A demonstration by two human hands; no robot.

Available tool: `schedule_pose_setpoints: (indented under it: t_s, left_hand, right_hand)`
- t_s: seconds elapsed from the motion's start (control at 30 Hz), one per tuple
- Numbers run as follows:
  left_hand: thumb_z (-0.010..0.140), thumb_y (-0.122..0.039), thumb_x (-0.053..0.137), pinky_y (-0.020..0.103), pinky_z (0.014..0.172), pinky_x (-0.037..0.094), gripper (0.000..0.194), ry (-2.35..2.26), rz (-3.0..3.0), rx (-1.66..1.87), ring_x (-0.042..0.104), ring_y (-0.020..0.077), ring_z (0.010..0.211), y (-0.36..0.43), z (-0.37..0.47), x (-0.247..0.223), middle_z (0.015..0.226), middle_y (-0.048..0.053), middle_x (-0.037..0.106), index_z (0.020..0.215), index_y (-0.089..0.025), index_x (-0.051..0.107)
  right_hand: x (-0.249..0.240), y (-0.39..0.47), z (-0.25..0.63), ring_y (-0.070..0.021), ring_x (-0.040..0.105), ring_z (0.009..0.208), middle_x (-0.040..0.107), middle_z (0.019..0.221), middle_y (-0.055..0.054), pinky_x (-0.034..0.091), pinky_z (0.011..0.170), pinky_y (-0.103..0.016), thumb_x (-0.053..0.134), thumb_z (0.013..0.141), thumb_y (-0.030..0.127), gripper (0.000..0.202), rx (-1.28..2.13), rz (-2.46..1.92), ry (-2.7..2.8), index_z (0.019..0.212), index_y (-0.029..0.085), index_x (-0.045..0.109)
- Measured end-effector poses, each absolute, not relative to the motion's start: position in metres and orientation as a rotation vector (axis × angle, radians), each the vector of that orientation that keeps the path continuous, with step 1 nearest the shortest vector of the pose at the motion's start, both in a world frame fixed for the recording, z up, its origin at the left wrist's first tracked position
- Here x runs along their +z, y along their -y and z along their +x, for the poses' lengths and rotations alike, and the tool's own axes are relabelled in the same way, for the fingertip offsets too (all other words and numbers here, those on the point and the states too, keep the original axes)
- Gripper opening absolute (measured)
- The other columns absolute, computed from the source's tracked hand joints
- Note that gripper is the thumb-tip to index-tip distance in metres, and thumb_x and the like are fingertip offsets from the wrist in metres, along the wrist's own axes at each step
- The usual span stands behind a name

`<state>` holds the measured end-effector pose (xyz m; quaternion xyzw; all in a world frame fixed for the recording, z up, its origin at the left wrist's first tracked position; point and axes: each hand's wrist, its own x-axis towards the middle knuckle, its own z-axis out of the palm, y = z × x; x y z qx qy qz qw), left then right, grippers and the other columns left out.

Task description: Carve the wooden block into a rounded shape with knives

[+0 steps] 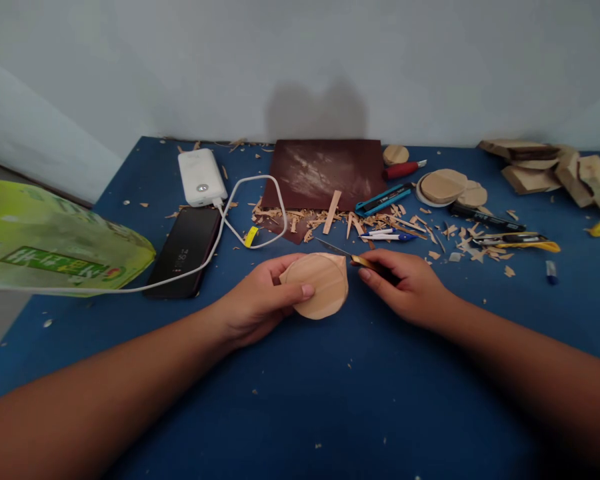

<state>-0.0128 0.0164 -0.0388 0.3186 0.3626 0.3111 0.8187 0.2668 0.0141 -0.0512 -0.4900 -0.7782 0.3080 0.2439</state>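
My left hand [267,293] grips a roundish wooden disc [323,293] by its left side, the thumb lying across its face. A drawn curved line runs near the disc's edge, and its upper right still has a pointed corner. In my right hand [405,283] is a knife [334,248] with a thin blade and a dark and yellow handle. Its blade points left, just behind the disc's upper edge; whether it touches the wood I cannot tell. Wood shavings [305,220] lie scattered beyond both hands.
Brown sandpaper [325,173] lies at the back. Rightward are a blue cutter [385,200], red-handled knife [403,170], pens [387,236], yellow cutter [517,240], wooden discs [443,185] and wood blocks [530,177]. Leftward are a phone [183,250], power bank [200,177], white cable [280,200] and green-yellow bag [55,233].
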Motion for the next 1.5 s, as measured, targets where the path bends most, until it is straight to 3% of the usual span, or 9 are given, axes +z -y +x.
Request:
schedule_pose_setpoints:
  t_s: [0.47,0.73,0.93,1.13,1.3,1.5]
  left_hand:
    - [0.076,-0.023,0.093,0.034,0.094,0.058,0.056,-0.777,0.693,0.669,0.077,0.0256,0.104,-0.0163,-0.0128,-0.0397,0.118,0.015,0.08,0.128,-0.015,0.076]
    - [0.077,-0.023,0.093,0.033,0.092,0.059,0.058,-0.781,0.672,0.659,0.078,0.0248,0.1,-0.0159,-0.013,-0.0392,0.117,0.014,0.081,0.131,-0.017,0.075]
    - [0.082,-0.023,0.09,0.035,0.094,0.06,0.054,-0.742,0.688,0.664,0.077,0.0296,0.111,-0.0171,-0.011,-0.0365,0.122,0.015,0.08,0.133,-0.017,0.075]
    - [0.082,-0.025,0.091,0.031,0.093,0.059,0.051,-0.795,0.692,0.644,0.077,0.0235,0.103,-0.0163,-0.0076,-0.0324,0.121,0.014,0.08,0.13,-0.016,0.076]
    - [0.081,-0.028,0.093,0.029,0.089,0.059,0.052,-0.81,0.733,0.638,0.076,0.0202,0.096,-0.0153,-0.0077,-0.0334,0.116,0.012,0.081,0.129,-0.018,0.076]
    - [0.084,-0.027,0.091,0.027,0.093,0.058,0.049,-0.795,0.755,0.628,0.076,0.0195,0.103,-0.0159,-0.0088,-0.0346,0.123,0.011,0.08,0.13,-0.019,0.076]
  right_hand:
    - [-0.0513,-0.0136,0.2665,-0.0219,0.074,0.09,0.081,0.108,-0.006,0.055,0.077,-0.033,0.057,0.107,0.043,0.027,0.866,-1.334,2.101,0.121,0.027,0.073]
    - [-0.0511,-0.0141,0.2668,-0.0202,0.072,0.081,0.08,0.099,-0.005,0.055,0.073,-0.031,0.058,0.107,0.043,0.027,0.823,-1.328,2.104,0.119,0.026,0.074]
    - [-0.0502,-0.012,0.2667,-0.0194,0.072,0.08,0.081,0.101,-0.005,0.056,0.071,-0.03,0.06,0.105,0.041,0.026,0.872,-1.334,2.01,0.119,0.025,0.074]
    - [-0.0443,-0.009,0.2673,-0.0191,0.074,0.087,0.081,0.105,-0.004,0.056,0.078,-0.029,0.055,0.109,0.044,0.029,0.905,-1.243,1.98,0.119,0.025,0.074]
    - [-0.0439,-0.0075,0.2693,-0.0172,0.07,0.08,0.078,0.093,-0.004,0.052,0.074,-0.028,0.05,0.111,0.044,0.03,0.935,-1.123,2.102,0.106,0.024,0.073]
    - [-0.0446,-0.0067,0.2703,-0.0127,0.062,0.071,0.07,0.084,0.001,0.044,0.066,-0.023,0.054,0.11,0.042,0.024,1.11,-1.063,2.141,0.107,0.024,0.069]
